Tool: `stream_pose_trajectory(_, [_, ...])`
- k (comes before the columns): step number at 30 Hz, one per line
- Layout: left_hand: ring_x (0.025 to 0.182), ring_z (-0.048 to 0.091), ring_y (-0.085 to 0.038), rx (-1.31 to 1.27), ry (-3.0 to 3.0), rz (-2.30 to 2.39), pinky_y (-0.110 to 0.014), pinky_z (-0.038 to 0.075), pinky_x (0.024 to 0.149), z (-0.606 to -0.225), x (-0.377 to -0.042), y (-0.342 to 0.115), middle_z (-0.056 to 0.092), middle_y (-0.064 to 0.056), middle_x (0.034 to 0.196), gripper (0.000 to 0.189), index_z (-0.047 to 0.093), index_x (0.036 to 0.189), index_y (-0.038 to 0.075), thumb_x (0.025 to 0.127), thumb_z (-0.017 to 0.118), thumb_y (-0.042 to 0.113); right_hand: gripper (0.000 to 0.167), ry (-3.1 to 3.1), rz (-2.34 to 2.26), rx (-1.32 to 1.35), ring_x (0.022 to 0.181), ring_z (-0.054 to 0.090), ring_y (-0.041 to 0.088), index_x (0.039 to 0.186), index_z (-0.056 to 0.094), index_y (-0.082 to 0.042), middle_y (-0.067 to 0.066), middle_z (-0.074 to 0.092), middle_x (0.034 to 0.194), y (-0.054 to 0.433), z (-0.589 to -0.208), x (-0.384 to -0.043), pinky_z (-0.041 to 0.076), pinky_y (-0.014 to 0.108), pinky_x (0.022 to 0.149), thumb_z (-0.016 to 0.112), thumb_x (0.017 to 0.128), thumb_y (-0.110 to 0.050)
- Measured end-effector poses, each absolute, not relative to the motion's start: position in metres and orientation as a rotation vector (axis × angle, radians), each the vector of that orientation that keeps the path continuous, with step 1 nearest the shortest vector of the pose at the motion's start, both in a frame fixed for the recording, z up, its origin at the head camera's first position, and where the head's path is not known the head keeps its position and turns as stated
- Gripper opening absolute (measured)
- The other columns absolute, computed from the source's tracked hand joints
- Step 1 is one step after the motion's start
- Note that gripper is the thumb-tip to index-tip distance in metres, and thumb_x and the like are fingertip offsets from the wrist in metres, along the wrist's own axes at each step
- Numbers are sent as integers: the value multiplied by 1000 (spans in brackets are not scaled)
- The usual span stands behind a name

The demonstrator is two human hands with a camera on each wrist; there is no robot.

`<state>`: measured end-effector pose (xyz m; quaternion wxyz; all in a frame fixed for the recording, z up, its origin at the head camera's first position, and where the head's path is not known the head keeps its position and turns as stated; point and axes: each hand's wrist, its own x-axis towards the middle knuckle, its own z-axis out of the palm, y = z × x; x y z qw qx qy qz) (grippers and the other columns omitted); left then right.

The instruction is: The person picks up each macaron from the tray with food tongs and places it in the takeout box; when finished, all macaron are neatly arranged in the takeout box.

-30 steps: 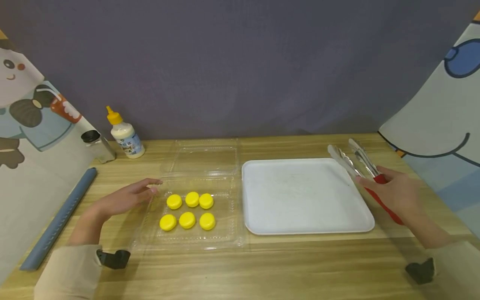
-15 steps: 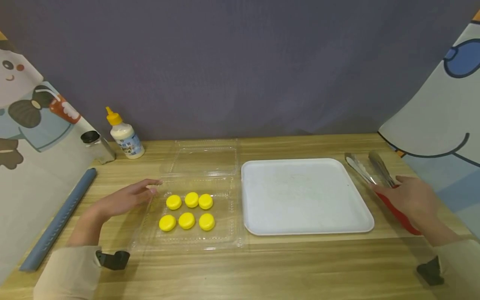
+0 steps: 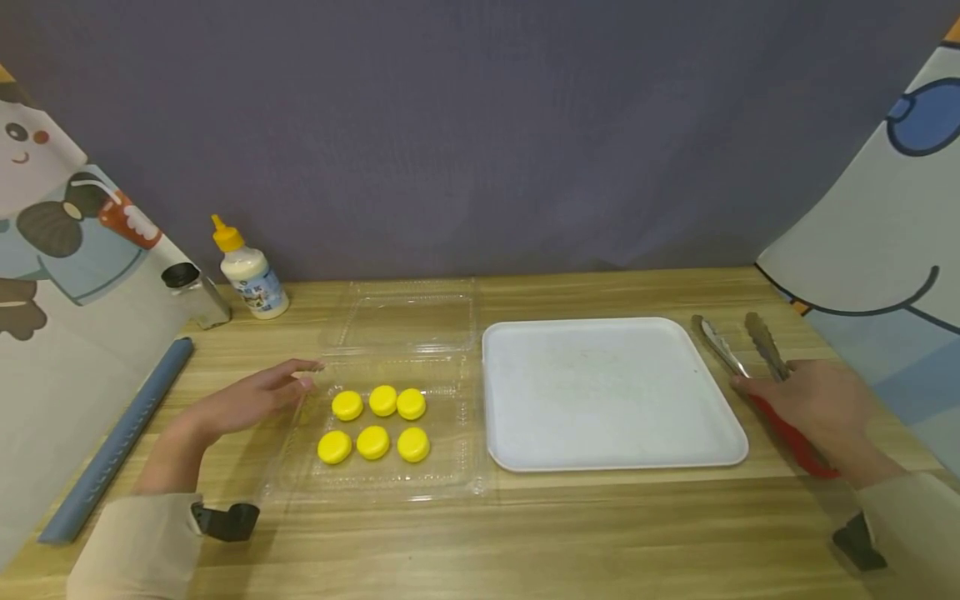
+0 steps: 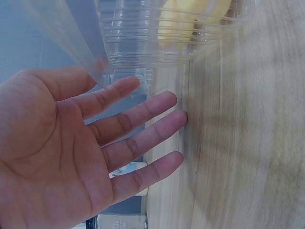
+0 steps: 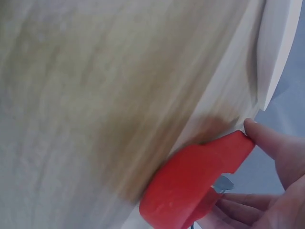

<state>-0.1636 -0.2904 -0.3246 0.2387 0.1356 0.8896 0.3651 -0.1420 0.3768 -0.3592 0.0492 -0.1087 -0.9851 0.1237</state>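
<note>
My left hand (image 3: 255, 397) is at the left edge of a clear plastic clamshell box (image 3: 457, 479), which stands with its lid laid back. In the left wrist view its fingers are nearly straight, the thumb and forefinger touching the rim (image 4: 102, 76). Several round yellow pieces (image 3: 373, 442) lie in two rows inside the box. At the right, my right hand (image 3: 817, 408) holds metal tongs with red handles (image 3: 791, 437), thumb on one handle and fingers on the other. Their scalloped tips (image 3: 765, 340) stand apart with nothing between them. Whether the tongs touch the table cannot be told.
A white tray (image 3: 600, 392) lies between the box and the tongs. At the back left stand a glue bottle (image 3: 255, 279) with a yellow nozzle and a black-capped jar (image 3: 198, 298). A blue-grey bar (image 3: 120, 437) lies along the left edge.
My right hand has carried the tongs to the right, off the tray's right edge, and nearer to me. The left hand, the box and the yellow pieces have stayed in place.
</note>
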Motion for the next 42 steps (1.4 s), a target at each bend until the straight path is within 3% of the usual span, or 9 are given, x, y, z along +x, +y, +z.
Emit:
stream_pose_trajectory(4, [132, 42, -58, 373, 2432, 1005, -67, 40, 103, -325, -163, -292, 30, -40, 153, 57, 27, 156, -4, 112, 38, 32, 66, -3039, 368, -346, 56, 44, 24, 62, 41, -12, 3, 41, 59, 376, -358, -144, 33, 34, 46, 65, 87, -68])
stream_pose_trajectory(11, [134, 40, -58, 356, 2424, 1010, -67, 39, 104, -324, -164, -291, 27, -39, 155, 58, 26, 156, -2, 112, 38, 33, 67, -3110, 343, -268, 54, 46, 24, 64, 43, -10, 3, 43, 58, 379, -356, -148, 36, 34, 44, 62, 88, -70])
stream_pose_trajectory(16, [134, 40, -58, 354, 2418, 1017, -68, 38, 104, -324, -164, -290, 27, -39, 155, 58, 26, 156, -2, 112, 39, 33, 66, -3135, 342, -198, 53, 47, 23, 67, 44, -10, 2, 43, 59, 384, -356, -149, 37, 34, 45, 66, 85, -70])
stream_pose_trajectory(26, [134, 40, -58, 357, 2417, 1027, -68, 38, 105, -325, -164, -289, 29, -39, 154, 58, 26, 156, -2, 112, 39, 33, 69, -3247, 370, -201, 61, 58, 32, 81, 52, 1, 15, 56, 69, 392, -350, -154, 44, 39, 48, 70, 85, -66])
stream_pose_trajectory(42, [134, 39, -58, 354, 2430, 1026, -69, 37, 105, -324, -161, -289, 29, -38, 155, 58, 27, 156, -1, 112, 39, 34, 75, -3282, 378, -235, 59, 58, 30, 85, 50, 7, 17, 55, 69, 389, -348, -154, 44, 39, 49, 68, 86, -66])
